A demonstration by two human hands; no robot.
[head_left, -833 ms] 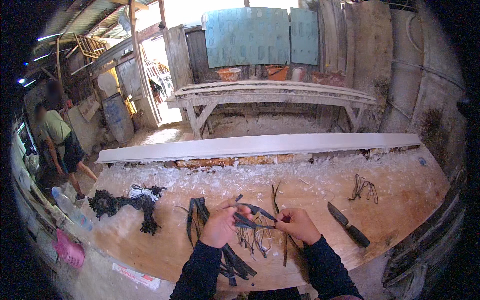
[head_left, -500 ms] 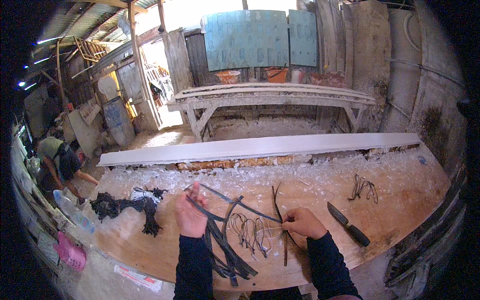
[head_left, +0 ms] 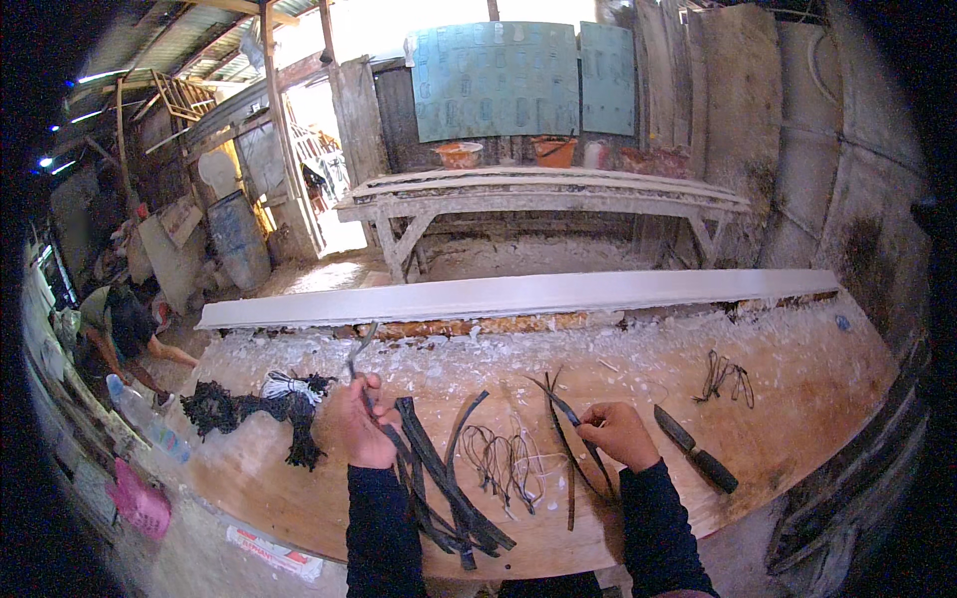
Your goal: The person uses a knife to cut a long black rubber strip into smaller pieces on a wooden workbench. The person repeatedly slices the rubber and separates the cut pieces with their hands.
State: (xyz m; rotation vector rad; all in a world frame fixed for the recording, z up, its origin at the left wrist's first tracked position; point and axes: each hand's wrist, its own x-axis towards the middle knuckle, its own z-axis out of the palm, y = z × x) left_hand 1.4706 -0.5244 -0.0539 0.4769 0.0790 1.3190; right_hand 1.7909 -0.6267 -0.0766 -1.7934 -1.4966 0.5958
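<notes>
My left hand point(head_left: 367, 429) is closed round a dark flat strip point(head_left: 363, 349), whose end sticks up past the fingers. Below it, a bundle of black strips point(head_left: 447, 483) fans out over the wooden tabletop point(head_left: 329, 508). My right hand point(head_left: 618, 436) pinches another dark strip point(head_left: 560, 401) between thumb and fingertips; its tail curves down to the board. Between my hands lies a loose coil of thin cord point(head_left: 501, 466). A black-handled knife point(head_left: 695, 447) rests just right of my right hand, apart from it.
Bundled black cord point(head_left: 234, 411) with a white hank point(head_left: 289, 387) lies at left, and a small cord coil point(head_left: 725, 381) at right. A long white moulding point(head_left: 518, 299) spans the table's far edge. A person point(head_left: 120, 329) bends down at far left, beyond a plastic bottle point(head_left: 145, 419).
The strip stretched between my hands no longer spans the gap. My left fingers have closed and a strip end now stands above them. My right hand has shifted slightly right and up.
</notes>
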